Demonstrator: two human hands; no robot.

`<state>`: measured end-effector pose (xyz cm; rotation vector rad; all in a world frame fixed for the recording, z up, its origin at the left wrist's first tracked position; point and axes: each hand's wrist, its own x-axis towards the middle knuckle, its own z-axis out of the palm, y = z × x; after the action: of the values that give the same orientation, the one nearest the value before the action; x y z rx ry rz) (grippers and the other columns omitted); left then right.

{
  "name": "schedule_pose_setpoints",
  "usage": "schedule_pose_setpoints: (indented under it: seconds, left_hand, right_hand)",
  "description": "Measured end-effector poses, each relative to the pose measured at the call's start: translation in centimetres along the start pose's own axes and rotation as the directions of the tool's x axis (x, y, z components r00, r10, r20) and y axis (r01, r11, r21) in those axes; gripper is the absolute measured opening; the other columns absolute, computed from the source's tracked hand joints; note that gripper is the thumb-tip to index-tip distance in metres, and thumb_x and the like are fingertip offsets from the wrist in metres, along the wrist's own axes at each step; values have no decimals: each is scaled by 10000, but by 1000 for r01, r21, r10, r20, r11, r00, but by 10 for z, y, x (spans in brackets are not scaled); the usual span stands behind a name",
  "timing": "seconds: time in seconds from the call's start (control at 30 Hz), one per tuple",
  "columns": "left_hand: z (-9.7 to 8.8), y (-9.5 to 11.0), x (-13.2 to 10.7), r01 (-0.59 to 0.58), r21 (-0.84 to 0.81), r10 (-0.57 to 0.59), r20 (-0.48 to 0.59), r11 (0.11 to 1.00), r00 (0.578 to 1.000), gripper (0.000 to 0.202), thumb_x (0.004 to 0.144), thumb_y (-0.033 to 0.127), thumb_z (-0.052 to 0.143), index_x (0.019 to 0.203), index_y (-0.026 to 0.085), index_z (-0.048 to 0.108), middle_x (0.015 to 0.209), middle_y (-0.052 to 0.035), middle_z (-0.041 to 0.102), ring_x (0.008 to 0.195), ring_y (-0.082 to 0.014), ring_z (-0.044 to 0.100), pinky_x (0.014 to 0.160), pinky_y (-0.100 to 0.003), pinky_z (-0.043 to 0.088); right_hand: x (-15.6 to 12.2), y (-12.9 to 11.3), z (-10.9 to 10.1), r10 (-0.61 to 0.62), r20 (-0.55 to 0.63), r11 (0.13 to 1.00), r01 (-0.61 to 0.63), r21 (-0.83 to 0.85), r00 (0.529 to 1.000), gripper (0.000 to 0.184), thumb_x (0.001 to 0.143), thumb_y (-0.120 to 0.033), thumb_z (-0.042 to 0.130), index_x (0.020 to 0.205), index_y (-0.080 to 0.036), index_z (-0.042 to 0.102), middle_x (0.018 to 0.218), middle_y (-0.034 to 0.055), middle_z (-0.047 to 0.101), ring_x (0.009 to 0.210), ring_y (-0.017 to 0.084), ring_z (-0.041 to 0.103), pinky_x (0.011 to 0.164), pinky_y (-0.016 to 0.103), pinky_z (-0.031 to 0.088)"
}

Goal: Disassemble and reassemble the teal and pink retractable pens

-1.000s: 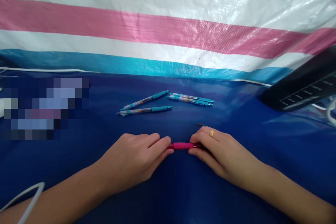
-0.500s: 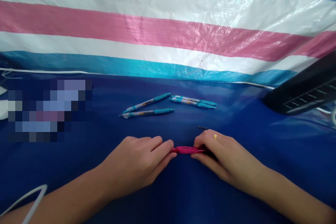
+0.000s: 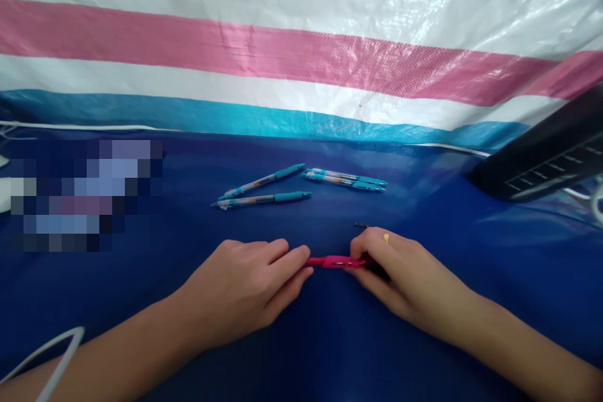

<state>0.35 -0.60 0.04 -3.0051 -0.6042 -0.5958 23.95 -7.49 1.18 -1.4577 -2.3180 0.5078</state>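
A pink-red pen [image 3: 336, 262] lies level between my two hands, low over the blue table surface [image 3: 301, 352]. My left hand [image 3: 264, 282] pinches its left end between thumb and fingers. At the other end, my right hand [image 3: 391, 264], with a gold ring on one finger, is closed on the pen; its fingers hide that tip. Just beyond the right fingers rests a small dark spring-like piece [image 3: 361, 225]. Farther back lie several blue pens: a separate upper one [image 3: 264, 181], a lower one [image 3: 266, 200], and a close pair [image 3: 346, 179].
A black slatted object [image 3: 541, 151] stands at the right edge. Striped plastic sheeting [image 3: 282, 56] hangs behind the table, with a white cord [image 3: 85, 127] along its foot. A blurred-out patch covers something at left. A white cable [image 3: 70, 352] crosses my left forearm.
My right fingers have shifted slightly along the pink-red pen, and more of its left part shows beside my left fingertips. The blue pens stay where they were.
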Motion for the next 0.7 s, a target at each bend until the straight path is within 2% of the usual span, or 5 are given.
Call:
schedule_pose_setpoints:
  seconds: [0.17, 0.33, 0.43, 0.57, 0.7]
  left_hand:
    - [-1, 0, 1, -6, 27, 6, 2, 1000, 1000, 279, 1008, 233, 329, 1168, 212, 556, 627, 48, 551, 432, -119, 524, 393, -259, 270]
    - [-2, -3, 1, 9, 34, -8, -20, 999, 1000, 252, 999, 229, 338, 1015, 203, 588, 628, 37, 559, 458, -127, 531, 409, -264, 265]
    - [-3, -5, 1, 27, 16, -27, -21, 999, 999, 242, 983, 214, 352, 964, 189, 592, 648, 29, 559, 478, -126, 528, 420, -265, 278]
    - [-5, -9, 2, 57, -16, -57, -20, 998, 998, 249, 931, 159, 356, 854, 169, 593, 662, 15, 553, 495, -123, 518, 420, -262, 288]
    - [-7, -11, 3, 86, -58, -85, 17, 995, 996, 266, 899, 144, 338, 764, 166, 566, 611, 20, 525, 490, -122, 508, 437, -250, 310]
  right_hand:
    - [0, -2, -2, 15, -19, 1000, -14, 13, 1000, 22, 939, -189, 510, 948, -201, 494, 818, 2, 565, 744, 168, 566, 601, 267, 423]
    - [-1, -1, -4, 1, -67, 1000, -1, 12, 998, 91, 980, -225, 457, 1013, -202, 540, 846, 14, 591, 764, 166, 581, 661, 279, 453]
    - [-1, 0, -7, -8, -170, 1000, 9, 4, 985, 116, 978, -226, 450, 1008, -201, 560, 842, 23, 612, 772, 167, 596, 677, 278, 467]
    - [-2, 3, -12, 16, -345, 997, 10, 74, 939, 52, 930, -230, 526, 941, -220, 576, 807, 12, 641, 709, 158, 611, 646, 269, 478]
    - [-4, 7, -18, 173, -481, 970, -65, 233, 859, 72, 891, -230, 556, 824, -244, 576, 718, -11, 622, 584, 153, 575, 522, 265, 449]
